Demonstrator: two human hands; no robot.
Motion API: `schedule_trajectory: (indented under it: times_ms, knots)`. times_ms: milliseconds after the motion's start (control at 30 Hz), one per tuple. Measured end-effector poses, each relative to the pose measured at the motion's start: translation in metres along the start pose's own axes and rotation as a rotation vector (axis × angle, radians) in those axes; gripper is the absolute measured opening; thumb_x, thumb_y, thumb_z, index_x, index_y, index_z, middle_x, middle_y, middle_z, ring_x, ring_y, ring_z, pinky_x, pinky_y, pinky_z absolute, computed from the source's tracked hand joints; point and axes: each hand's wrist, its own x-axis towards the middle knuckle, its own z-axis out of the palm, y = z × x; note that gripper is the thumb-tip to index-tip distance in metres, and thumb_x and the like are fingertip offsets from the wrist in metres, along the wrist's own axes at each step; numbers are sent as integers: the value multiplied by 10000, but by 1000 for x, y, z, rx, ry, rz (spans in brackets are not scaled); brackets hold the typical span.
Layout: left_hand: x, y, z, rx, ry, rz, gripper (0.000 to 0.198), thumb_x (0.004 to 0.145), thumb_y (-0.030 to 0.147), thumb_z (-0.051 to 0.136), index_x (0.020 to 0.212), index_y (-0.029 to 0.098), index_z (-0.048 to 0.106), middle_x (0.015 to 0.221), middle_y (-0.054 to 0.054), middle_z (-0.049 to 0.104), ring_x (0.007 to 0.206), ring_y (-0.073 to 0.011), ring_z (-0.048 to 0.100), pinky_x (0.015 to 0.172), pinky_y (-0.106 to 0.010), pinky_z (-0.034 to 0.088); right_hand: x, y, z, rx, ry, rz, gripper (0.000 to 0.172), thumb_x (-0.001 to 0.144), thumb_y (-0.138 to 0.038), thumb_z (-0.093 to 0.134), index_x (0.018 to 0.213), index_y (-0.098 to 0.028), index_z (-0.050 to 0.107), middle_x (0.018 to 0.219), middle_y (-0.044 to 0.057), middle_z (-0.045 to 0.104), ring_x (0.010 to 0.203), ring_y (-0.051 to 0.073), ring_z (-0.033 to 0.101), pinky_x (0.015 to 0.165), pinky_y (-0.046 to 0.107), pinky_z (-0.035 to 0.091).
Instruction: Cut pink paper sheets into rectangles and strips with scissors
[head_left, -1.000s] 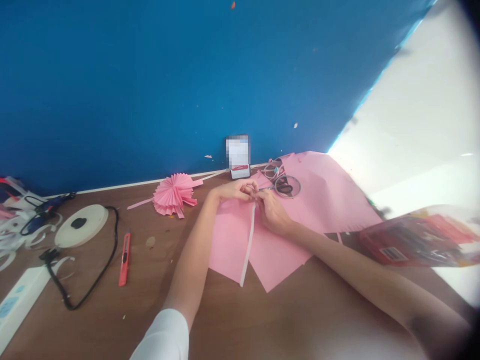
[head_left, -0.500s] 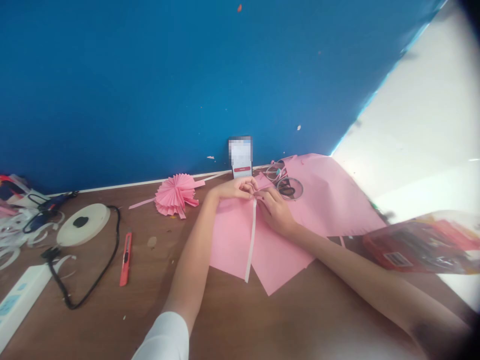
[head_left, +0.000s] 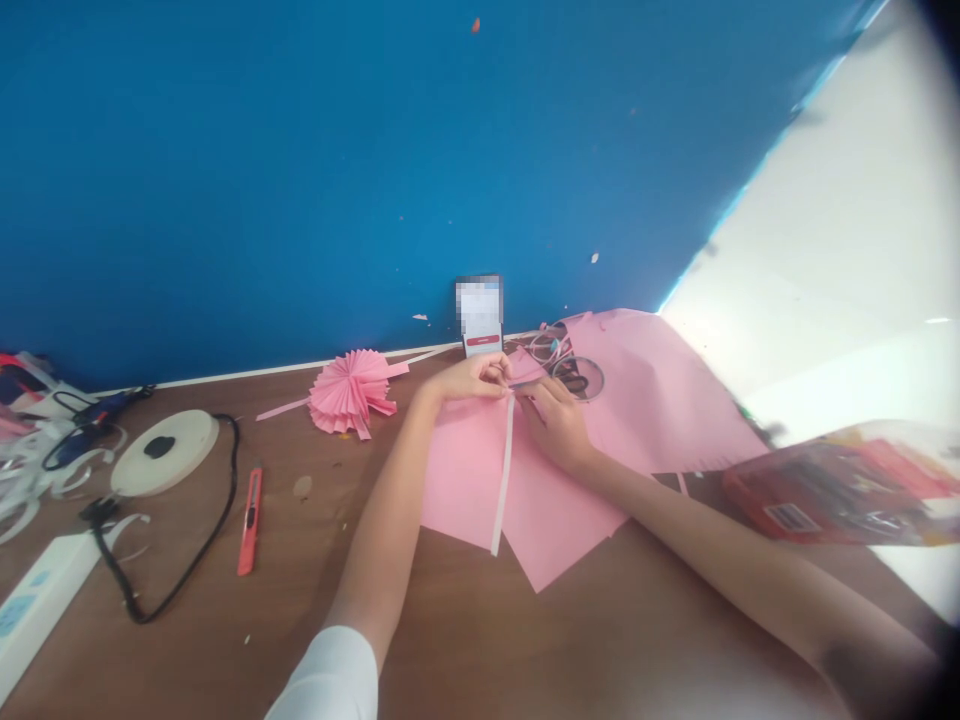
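Note:
My left hand (head_left: 474,378) and my right hand (head_left: 553,420) meet over pink paper sheets (head_left: 660,400) on the brown table (head_left: 300,600). Both pinch the top end of a long pale paper strip (head_left: 502,480), which hangs down toward me across the sheets. The fingers of both hands are closed on the strip's upper end, where it seems folded; the fold itself is too small to make out. Just beyond my right hand lie scissors and a clear tape ring (head_left: 576,378).
A pleated pink paper fan (head_left: 349,390) lies left of my hands. Further left are an orange utility knife (head_left: 249,520), a white round device (head_left: 163,452) with a black cable, a white power strip (head_left: 37,600) and a glue gun (head_left: 90,415). A red packet (head_left: 840,485) sits right. A blue wall stands behind.
The strip's lower end has risen slightly as my hands worked its top end. My hands stayed in place, with small finger movements.

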Motion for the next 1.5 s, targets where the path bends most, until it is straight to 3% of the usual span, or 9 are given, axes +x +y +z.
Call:
schedule_trajectory:
  times_ms: [267, 467, 600, 800, 933, 1100, 1267, 1500]
  knots:
    - [0, 4, 2, 61, 60, -2, 269, 712, 280, 660, 908, 162, 519, 745, 7, 553, 665, -96, 525, 663, -235, 380, -2, 1, 0, 10, 55, -22, 170, 913, -220, 453, 895, -230, 622, 805, 61, 608, 777, 208, 535, 708, 353, 435]
    - [4, 0, 0, 84, -42, -65, 269, 752, 297, 632, 975, 153, 594, 881, -40, 618, 794, -124, 563, 760, -254, 397, 0, -3, -1, 34, 54, -20, 149, 898, -188, 470, 916, -236, 610, 842, 61, 619, 785, 208, 538, 719, 356, 447]
    - [7, -1, 3, 175, -88, -56, 255, 791, 363, 585, 881, 132, 647, 845, -42, 616, 774, -131, 535, 740, -252, 381, 2, -6, -5, 15, 40, 44, 128, 888, -188, 472, 930, -227, 586, 860, 66, 619, 814, 217, 552, 741, 369, 453]
    - [10, -1, 2, 260, 61, -9, 292, 807, 406, 550, 834, 128, 635, 808, -32, 602, 730, -131, 518, 685, -248, 366, 3, -7, -5, 97, 29, 176, 343, 877, -219, 479, 1217, -218, 434, 915, 57, 639, 725, 185, 585, 628, 323, 469]
    - [11, 3, 5, 262, 56, 35, 247, 821, 344, 528, 853, 125, 636, 853, -39, 612, 788, -136, 528, 732, -252, 371, 5, -6, -4, 152, -16, 229, 320, 863, -262, 514, 1173, -216, 448, 850, 38, 642, 667, 164, 590, 595, 292, 463]
    - [16, 5, 13, 284, 26, 40, 236, 815, 346, 529, 863, 130, 612, 812, -22, 586, 734, -123, 505, 667, -241, 356, 8, -4, -6, 236, -4, 335, 329, 859, -317, 533, 1149, -203, 431, 726, -2, 594, 614, 149, 566, 578, 270, 438]
    - [22, 2, 17, 381, 149, 78, 293, 844, 372, 466, 710, 128, 556, 682, 6, 505, 657, -115, 456, 622, -243, 322, 11, -1, -7, 348, -6, 376, 325, 855, -306, 542, 1138, -206, 418, 759, 1, 594, 666, 150, 575, 637, 279, 451]
    - [18, 4, 14, 329, 136, 100, 285, 851, 353, 447, 771, 124, 597, 752, -12, 559, 724, -130, 494, 686, -254, 354, 9, -1, -6, 387, -37, 340, 290, 873, -283, 501, 1140, -209, 418, 815, 14, 591, 712, 153, 574, 702, 295, 465]
